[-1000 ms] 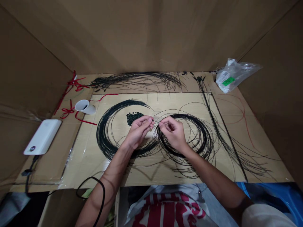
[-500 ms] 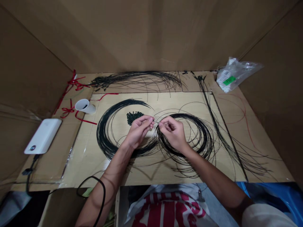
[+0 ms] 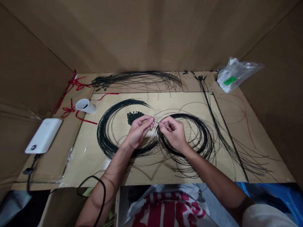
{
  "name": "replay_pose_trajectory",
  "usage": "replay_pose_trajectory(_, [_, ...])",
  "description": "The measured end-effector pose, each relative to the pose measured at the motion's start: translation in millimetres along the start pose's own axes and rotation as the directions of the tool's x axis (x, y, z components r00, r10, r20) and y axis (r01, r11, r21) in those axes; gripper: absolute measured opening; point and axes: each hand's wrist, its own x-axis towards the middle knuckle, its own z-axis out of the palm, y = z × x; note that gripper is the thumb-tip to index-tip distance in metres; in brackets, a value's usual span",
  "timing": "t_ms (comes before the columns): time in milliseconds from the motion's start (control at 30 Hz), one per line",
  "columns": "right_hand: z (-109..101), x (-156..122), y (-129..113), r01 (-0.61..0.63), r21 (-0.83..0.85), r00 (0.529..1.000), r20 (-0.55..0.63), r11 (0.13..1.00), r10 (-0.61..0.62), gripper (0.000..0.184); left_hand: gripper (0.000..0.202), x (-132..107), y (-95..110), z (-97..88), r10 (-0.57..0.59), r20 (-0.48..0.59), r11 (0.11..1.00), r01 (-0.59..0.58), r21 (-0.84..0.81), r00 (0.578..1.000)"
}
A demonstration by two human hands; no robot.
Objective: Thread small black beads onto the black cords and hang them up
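Observation:
My left hand (image 3: 139,130) and my right hand (image 3: 172,131) meet over the middle of a pale board (image 3: 90,154), fingertips pinched and almost touching. Each pinches a thin black cord; whether it is one strand or two I cannot tell. Under my left hand curves a large coil of black cords (image 3: 106,132). A second coil of black cords (image 3: 201,135) rings my right hand. A small heap of dark beads (image 3: 133,116) lies just left of my left fingertips.
A white cup (image 3: 85,106) lies tipped among red ribbons (image 3: 71,82) at the left. A white power bank (image 3: 44,135) with a cable sits further left. Loose black cords (image 3: 142,78) fan along the back and right side. A clear plastic bag (image 3: 234,75) rests at back right. Cardboard walls enclose the space.

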Motion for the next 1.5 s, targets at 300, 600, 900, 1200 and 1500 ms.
replay_pose_trajectory(300, [0.7, 0.3, -1.1, -0.017, 0.008, 1.000, -0.018, 1.000, 0.017, 0.016, 0.038, 0.0, -0.5, 1.3, 0.044, 0.004, 0.998, -0.044, 0.045, 0.999])
replay_pose_trajectory(600, [1.4, 0.3, -0.4, -0.012, 0.011, 0.999, -0.039, 1.000, 0.012, 0.014, 0.037, 1.8, -4.5, -1.6, 0.105, 0.009, 0.988, -0.106, 0.115, 0.994])
replay_pose_trajectory(900, [0.6, 0.6, -3.2, 0.005, -0.001, 1.000, -0.026, 1.000, -0.005, 0.016, 0.032, 1.8, -8.7, -6.3, 0.223, 0.031, 0.942, -0.223, 0.252, 0.974])
replay_pose_trajectory(1200, [-2.6, 3.8, -2.9, -0.036, 0.039, 0.999, -0.008, 0.999, 0.036, 0.013, 0.033, 0.1, -5.2, -8.3, 0.214, 0.052, 0.918, -0.219, 0.330, 0.975])
replay_pose_trajectory(1500, [-1.7, 3.1, -1.4, -0.023, 0.069, 1.000, -0.008, 0.997, 0.024, 0.013, 0.030, -0.4, -5.4, -9.9, 0.190, 0.122, 0.916, -0.220, 0.335, 0.974])
